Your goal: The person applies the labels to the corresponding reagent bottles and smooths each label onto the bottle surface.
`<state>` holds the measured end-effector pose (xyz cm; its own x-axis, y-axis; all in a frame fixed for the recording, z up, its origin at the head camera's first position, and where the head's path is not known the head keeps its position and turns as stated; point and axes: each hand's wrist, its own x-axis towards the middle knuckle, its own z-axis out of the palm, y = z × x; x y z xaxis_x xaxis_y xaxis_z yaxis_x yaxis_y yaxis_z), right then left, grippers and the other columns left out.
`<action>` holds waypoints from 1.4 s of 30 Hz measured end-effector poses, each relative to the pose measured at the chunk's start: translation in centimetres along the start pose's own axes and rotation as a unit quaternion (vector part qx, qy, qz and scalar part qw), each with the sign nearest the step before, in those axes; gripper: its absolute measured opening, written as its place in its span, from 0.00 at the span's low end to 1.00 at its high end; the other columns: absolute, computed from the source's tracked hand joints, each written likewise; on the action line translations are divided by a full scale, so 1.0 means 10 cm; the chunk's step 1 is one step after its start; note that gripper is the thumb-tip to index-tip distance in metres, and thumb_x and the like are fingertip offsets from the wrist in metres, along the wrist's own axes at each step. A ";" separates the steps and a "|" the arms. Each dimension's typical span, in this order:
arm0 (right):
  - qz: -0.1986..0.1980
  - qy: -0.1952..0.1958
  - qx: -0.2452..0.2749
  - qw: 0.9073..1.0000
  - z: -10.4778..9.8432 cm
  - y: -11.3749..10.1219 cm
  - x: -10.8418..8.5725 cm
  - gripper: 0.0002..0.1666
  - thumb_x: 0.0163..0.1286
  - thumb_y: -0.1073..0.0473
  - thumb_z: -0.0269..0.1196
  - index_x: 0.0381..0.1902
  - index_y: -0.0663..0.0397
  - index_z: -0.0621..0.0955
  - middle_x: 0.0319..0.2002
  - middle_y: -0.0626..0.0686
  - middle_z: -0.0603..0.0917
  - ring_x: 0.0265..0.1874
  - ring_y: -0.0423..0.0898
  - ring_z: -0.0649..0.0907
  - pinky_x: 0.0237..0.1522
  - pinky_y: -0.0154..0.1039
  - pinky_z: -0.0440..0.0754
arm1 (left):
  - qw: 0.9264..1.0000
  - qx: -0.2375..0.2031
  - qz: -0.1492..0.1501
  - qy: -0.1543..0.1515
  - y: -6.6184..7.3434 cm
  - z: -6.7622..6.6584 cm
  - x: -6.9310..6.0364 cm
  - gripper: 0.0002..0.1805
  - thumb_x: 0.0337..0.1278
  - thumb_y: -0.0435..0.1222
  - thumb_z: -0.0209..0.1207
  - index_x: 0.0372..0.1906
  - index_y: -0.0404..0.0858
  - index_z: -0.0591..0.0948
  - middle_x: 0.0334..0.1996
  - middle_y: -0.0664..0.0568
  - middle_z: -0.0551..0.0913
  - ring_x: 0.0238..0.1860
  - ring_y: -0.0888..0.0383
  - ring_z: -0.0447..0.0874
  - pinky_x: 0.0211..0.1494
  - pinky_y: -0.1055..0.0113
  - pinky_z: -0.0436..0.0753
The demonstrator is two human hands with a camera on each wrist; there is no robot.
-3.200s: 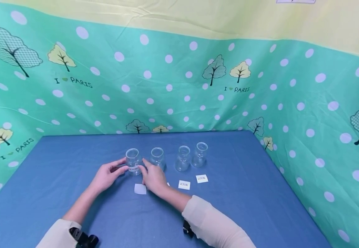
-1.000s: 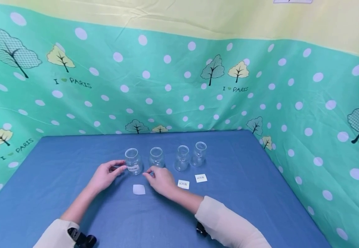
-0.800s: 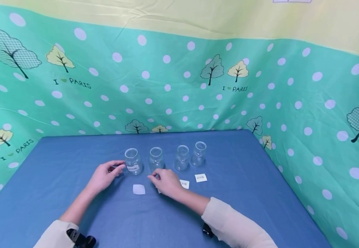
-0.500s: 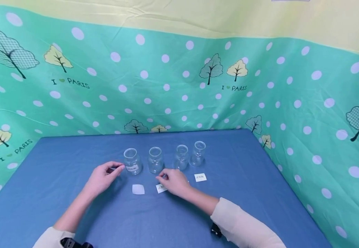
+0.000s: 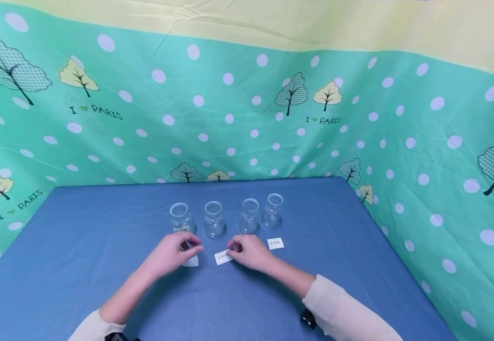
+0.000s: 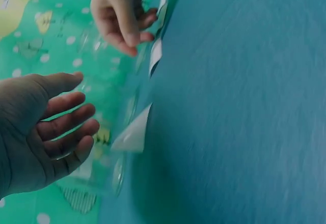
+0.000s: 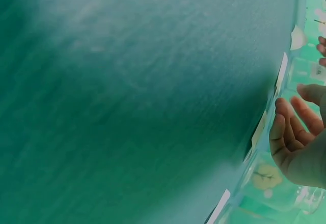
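My left hand (image 5: 172, 253), fingers loosely bent and holding nothing, hovers over a blank backing paper (image 5: 192, 261) and partly covers it. In the left wrist view its fingers are spread apart, clear of the curled paper (image 6: 135, 132). My right hand (image 5: 253, 252) hangs by a white printed label (image 5: 222, 257), its thumb overlapping the label's right corner. The right wrist view shows its fingers loosely curled with a gap to the thumb. Another label (image 7: 259, 133) sits below that hand, hidden in the head view. The leftmost glass jar (image 5: 181, 215) bears a label, partly hidden.
Behind the papers stand more open glass jars: one in the middle (image 5: 214, 220), one right of it (image 5: 249, 217), and one farther right (image 5: 272, 211). A printed label (image 5: 275, 243) lies at the right on the blue tablecloth (image 5: 336, 265). A polka-dot curtain (image 5: 225, 104) closes the back.
Earlier both hands were at the leftmost jar, pressing its label. The right hand has moved right past the loose label. The left hand has left the jar and come right, over the backing paper.
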<state>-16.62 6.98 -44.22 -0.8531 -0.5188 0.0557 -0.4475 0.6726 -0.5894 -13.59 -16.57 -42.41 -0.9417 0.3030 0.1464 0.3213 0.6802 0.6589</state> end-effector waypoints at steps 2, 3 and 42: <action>-0.005 -0.010 -0.006 1.000 -0.01 0.02 -0.01 0.07 0.58 0.57 0.66 0.35 0.51 0.83 0.19 0.42 0.78 0.19 0.31 0.72 0.26 0.26 0.70 | 1.000 0.016 0.017 -0.014 0.03 0.07 0.03 0.10 0.53 0.40 0.64 0.37 0.38 0.83 0.32 0.55 0.84 0.30 0.63 0.80 0.34 0.72 0.78; -0.008 -0.014 -0.009 1.000 -0.02 0.02 -0.01 0.08 0.58 0.57 0.66 0.35 0.52 0.83 0.19 0.42 0.77 0.19 0.32 0.71 0.26 0.27 0.70 | 0.999 0.025 0.022 -0.019 0.05 0.10 0.04 0.10 0.52 0.40 0.64 0.37 0.38 0.83 0.32 0.55 0.84 0.31 0.63 0.80 0.34 0.71 0.78; -0.021 -0.090 -0.104 0.990 -0.06 0.04 0.09 0.13 0.56 0.51 0.68 0.39 0.46 0.84 0.14 0.39 0.72 0.14 0.32 0.69 0.18 0.28 0.65 | 0.982 0.162 0.074 -0.053 0.12 0.48 0.20 0.10 0.42 0.45 0.69 0.29 0.46 0.83 0.28 0.59 0.75 0.32 0.60 0.71 0.35 0.64 0.70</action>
<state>-17.74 7.08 -43.89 -0.7791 -0.6220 -0.0784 -0.5437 0.7326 -0.4094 -14.58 -11.97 -44.92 -0.8715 0.4718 0.1334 0.4860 0.7948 0.3634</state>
